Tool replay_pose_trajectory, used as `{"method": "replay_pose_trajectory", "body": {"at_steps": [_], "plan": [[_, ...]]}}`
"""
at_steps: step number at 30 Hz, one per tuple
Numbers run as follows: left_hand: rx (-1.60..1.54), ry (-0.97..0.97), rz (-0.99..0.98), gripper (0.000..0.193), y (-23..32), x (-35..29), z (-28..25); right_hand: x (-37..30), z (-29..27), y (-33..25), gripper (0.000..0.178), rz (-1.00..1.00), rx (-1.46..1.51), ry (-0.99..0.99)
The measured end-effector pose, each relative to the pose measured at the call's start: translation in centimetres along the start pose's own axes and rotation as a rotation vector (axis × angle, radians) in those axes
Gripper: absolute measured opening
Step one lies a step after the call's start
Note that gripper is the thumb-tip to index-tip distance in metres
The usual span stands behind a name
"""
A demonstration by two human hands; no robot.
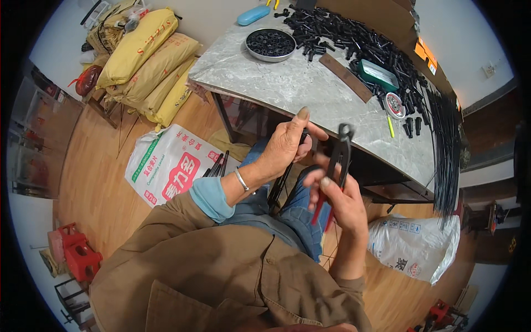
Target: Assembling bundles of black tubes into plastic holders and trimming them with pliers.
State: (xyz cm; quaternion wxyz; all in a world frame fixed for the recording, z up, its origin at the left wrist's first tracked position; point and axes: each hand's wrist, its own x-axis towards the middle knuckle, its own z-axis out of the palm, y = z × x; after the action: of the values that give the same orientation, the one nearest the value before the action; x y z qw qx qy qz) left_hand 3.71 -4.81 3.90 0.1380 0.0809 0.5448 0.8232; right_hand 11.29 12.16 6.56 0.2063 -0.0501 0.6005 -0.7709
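Note:
My left hand (pixel 284 143), with a bracelet at its wrist, is closed on a small black part (pixel 304 135) in front of the table's near edge. The thumb points up, and the fingers hide most of the part. Thin black rods (pixel 281 185) show below this hand; whether they join the part I cannot tell. My right hand (pixel 344 206) grips a pair of end-cutting pincers (pixel 345 138) by the red handles, dark jaws upward. The pincers stand to the right of my left hand, apart from the black part. Some right fingers are blurred by motion.
On the grey marbled table (pixel 238 72) lie a heap of black parts (pixel 348 33), a round tray of black rings (pixel 271 44), a brown strip (pixel 345 77) and a green box (pixel 379 74). Long black rods (pixel 445 149) overhang its right edge. Yellow sacks (pixel 144 55) stand left.

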Motion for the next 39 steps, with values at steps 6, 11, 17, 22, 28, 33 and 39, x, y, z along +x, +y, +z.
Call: {"method": "replay_pose_trajectory", "body": {"at_steps": [6, 11, 17, 22, 28, 33, 39], "plan": [[0.004, -0.060, -0.066, 0.074, 0.4, -0.3, 0.8, -1.3, -1.4, -0.8, 0.053, 0.295, 0.052, -0.182], [0.065, -0.150, -0.087, 0.073, 0.4, -0.3, 0.5, -1.9, -1.5, -3.0, 0.050, 0.425, 0.080, -0.184], [0.185, -0.154, -0.054, 0.071, -0.3, -0.9, 1.8, -3.4, -1.4, -5.2, 0.032, 0.548, 0.092, -0.129], [0.255, -0.038, -0.070, 0.074, -1.2, -1.5, 1.9, -2.9, -1.4, -3.0, 0.021, 0.390, -0.783, 0.017], [0.212, -0.090, -0.124, 0.073, -1.6, -0.2, 1.4, -2.5, -0.1, -1.8, 0.020, 0.356, -0.620, 0.087], [0.122, -0.185, -0.144, 0.069, -1.1, -0.2, 1.2, -3.0, -1.9, -6.6, 0.026, 0.544, -0.479, -0.081], [0.166, -0.218, -0.141, 0.069, -0.9, -0.6, 2.2, -3.4, -2.6, -7.7, 0.023, 0.635, -0.498, -0.109]]}}
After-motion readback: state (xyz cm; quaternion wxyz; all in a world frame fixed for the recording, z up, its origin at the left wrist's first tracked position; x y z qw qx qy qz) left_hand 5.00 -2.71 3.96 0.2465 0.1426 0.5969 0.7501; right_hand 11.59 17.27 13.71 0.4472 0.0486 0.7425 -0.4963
